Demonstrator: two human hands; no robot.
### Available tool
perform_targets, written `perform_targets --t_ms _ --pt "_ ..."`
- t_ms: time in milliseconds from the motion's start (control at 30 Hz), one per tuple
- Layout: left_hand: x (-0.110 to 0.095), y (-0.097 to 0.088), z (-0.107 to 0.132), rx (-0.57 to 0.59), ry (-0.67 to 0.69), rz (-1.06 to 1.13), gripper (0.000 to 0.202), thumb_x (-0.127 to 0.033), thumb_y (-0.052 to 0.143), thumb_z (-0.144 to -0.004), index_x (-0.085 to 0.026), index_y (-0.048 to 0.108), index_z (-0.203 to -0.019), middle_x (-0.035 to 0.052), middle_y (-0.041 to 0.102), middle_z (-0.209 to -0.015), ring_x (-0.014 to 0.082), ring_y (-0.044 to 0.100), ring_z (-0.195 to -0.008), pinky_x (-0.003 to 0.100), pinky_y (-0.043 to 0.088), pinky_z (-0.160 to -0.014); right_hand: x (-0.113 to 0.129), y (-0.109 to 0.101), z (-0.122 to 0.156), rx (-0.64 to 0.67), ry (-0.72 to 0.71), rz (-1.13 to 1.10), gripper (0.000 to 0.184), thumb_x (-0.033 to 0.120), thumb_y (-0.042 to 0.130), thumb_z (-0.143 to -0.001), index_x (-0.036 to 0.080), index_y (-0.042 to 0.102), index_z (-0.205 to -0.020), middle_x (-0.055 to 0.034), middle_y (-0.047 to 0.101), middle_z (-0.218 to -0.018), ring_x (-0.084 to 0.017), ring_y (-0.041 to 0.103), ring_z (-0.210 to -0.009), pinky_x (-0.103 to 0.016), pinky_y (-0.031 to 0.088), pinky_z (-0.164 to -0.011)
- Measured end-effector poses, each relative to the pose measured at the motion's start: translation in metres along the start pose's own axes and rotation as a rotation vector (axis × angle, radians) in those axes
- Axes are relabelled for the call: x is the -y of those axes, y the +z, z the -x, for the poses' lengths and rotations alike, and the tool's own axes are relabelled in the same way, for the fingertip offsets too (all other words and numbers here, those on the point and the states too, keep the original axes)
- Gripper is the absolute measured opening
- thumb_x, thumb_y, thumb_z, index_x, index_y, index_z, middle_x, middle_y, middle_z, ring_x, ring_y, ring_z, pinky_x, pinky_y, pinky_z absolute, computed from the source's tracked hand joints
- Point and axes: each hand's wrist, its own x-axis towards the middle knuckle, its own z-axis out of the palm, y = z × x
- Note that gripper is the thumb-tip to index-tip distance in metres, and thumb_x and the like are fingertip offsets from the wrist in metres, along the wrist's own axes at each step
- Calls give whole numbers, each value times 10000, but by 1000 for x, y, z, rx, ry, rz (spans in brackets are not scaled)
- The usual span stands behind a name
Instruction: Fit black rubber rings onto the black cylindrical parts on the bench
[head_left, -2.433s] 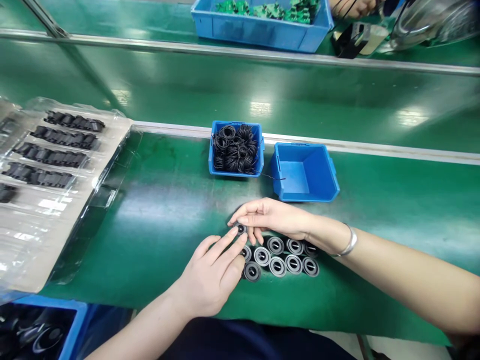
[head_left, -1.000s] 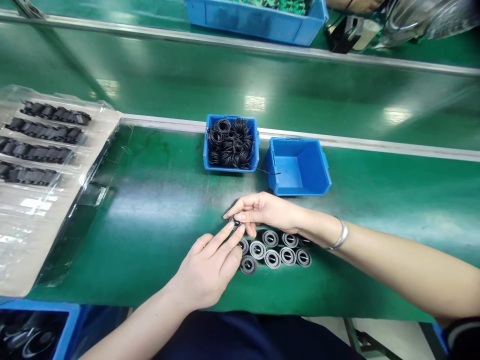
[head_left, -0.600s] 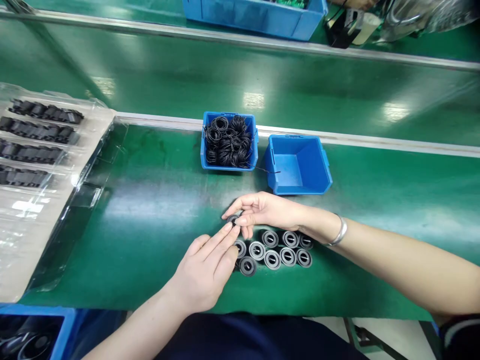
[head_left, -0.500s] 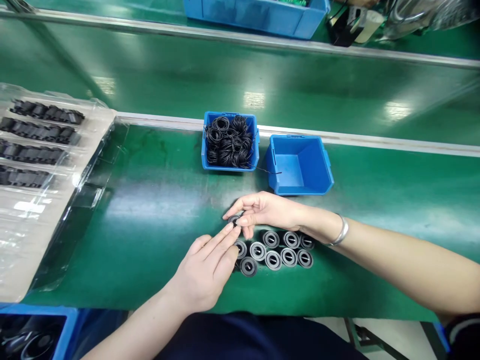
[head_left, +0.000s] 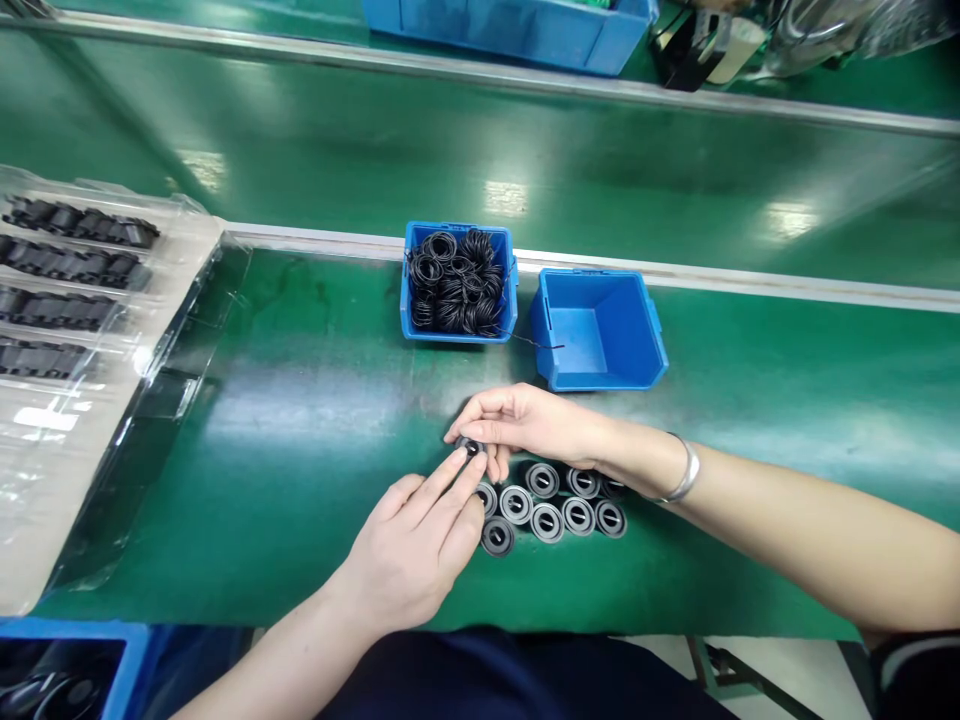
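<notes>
My right hand (head_left: 536,425) reaches in from the right and pinches a small black round part (head_left: 470,447) just above the green bench. The stretched fingers of my left hand (head_left: 416,545) press on the same part from the near side. Beside the hands, several grey-and-black round parts (head_left: 551,505) stand in two rows on the mat. A silver bangle (head_left: 684,472) sits on my right wrist.
A small blue bin of black rubber rings (head_left: 459,285) and a second small blue bin (head_left: 598,328) stand behind the hands. Clear plastic trays with rows of black parts (head_left: 67,290) lie at the left. A large blue crate (head_left: 510,25) sits across the belt.
Both hands have stayed on the small black part with only slight finger movement. The view has shifted a little.
</notes>
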Motion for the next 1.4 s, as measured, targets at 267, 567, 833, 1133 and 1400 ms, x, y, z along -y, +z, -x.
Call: perform_targets --t_ms 267,567,833,1133,1400 --pt "1 -1 -2 -20 -8 20 310 -96 390 -968 -99 676 -1088 145 619 -1380 284 540 -1330 398 402 -922 3 5 -7 -65 83 13 446 506 761 -826 95 663 -970 -39 702 -667 -105 646 -468 -194 556 -448" --pt "0 2 3 -29 -61 20 294 -108 408 -962 -135 675 -1082 93 577 -1441 298 480 -1377 446 286 -1058 -2 8 -10 -108 30 51 379 472 762 -837 128 621 -914 -5 684 -665 -91 650 -462 -167 567 -459" --pt "2 -4 -1 106 13 -17 318 -69 369 -944 -88 645 -1101 183 518 -1477 368 453 -1392 444 374 -909 -4 7 -7 -85 -21 85 284 414 651 -942 135 603 -939 -7 682 -688 -93 651 -474 -169 554 -446" --pt "8 2 7 36 24 61 279 -38 385 -949 -73 606 -1115 261 499 -1464 339 392 -1443 483 419 -1042 -6 -13 0 92 -21 -48 378 403 588 -986 71 608 -1167 -71 725 -722 -149 728 -647 -257 615 -657" --pt "6 -1 6 4 7 48 277 -20 403 -926 -47 628 -1086 278 563 -1393 335 442 -1411 466 388 -1086 -6 -22 -1 228 -69 -2 464 237 768 -857 93 572 -1252 -65 726 -915 -150 738 -788 -297 616 -770"
